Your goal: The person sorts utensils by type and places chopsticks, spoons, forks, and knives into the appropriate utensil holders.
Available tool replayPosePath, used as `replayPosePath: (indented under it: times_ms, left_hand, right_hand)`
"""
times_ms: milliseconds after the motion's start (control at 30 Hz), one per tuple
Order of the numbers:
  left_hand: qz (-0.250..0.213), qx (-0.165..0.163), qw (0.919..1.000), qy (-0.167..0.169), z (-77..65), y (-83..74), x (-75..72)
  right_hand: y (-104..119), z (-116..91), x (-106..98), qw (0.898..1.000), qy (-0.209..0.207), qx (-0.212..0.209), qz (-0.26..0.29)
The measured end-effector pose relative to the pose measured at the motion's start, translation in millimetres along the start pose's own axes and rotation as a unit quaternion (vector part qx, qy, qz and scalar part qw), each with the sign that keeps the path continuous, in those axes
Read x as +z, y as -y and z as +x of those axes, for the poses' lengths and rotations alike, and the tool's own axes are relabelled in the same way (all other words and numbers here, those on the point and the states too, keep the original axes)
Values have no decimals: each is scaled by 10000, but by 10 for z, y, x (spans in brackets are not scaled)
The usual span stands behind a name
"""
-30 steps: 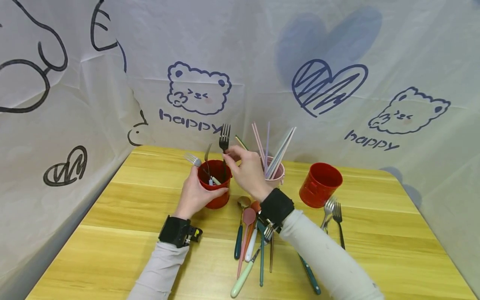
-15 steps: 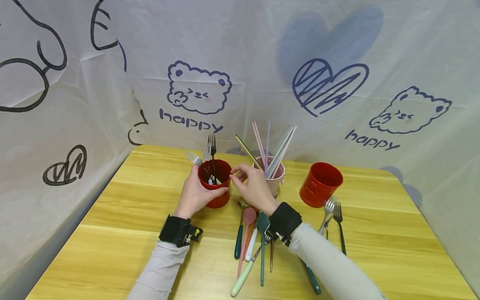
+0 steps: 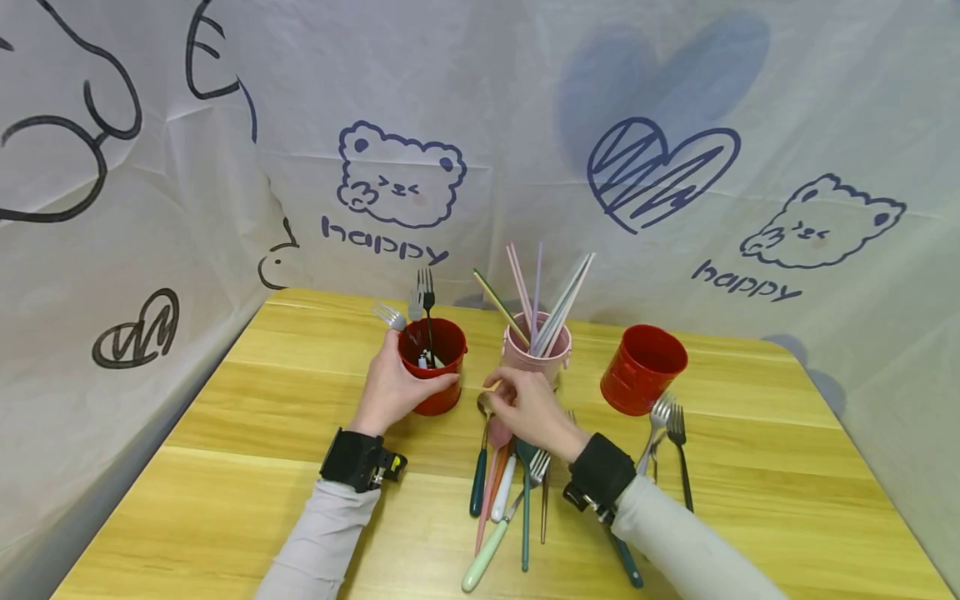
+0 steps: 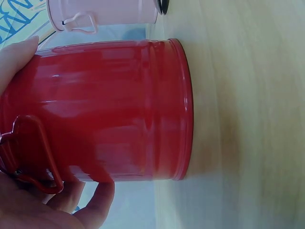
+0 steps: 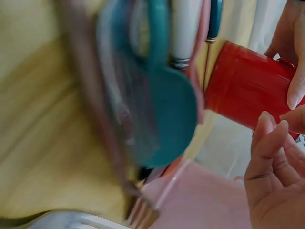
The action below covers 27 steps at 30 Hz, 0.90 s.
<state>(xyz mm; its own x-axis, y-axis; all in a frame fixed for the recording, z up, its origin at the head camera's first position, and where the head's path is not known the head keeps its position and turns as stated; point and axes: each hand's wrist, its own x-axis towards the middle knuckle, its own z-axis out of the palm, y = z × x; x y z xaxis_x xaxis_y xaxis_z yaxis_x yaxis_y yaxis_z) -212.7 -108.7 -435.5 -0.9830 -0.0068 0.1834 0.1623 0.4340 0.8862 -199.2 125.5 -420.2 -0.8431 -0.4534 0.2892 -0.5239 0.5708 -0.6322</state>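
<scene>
The right hand (image 3: 531, 408), empty and loosely curled, withdraws to four o'clock of the left-hand-gripped (image 3: 390, 390) red bucket (image 3: 438, 403), leaving the black fork (image 3: 428, 303) standing inside.

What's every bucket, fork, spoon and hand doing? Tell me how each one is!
Left red bucket: upright, forks inside
Pink bucket: upright, thin sticks inside
Right red bucket: upright, nothing seen inside
Spoons: lying bunched on the table
Mint-handled fork: lying among the spoons
Far-right forks: lying, partly hidden
Left hand: gripping left red bucket
Right hand: fingers bent, holding nothing
</scene>
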Motion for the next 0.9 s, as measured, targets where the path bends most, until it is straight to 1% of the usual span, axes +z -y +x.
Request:
replayPosePath:
  times_ms: [200,433,667,900]
  left_hand:
    - [28,17,10000,-1,-3,-11,-1]
    - [-40,47,10000,26,7,7,0]
    - [-53,19,10000,41,1,10,-4]
    - [-70,34,10000,31,2,10,-5]
  right_hand:
    - [-102,-173,-93,9991,316,192,-210]
    - [-254,-419,-224,9949,673,653,-362]
    - [-364,-608,-390,9867,722,1288,-682]
    - [-447,-777,-587,9818,794,1417,-989]
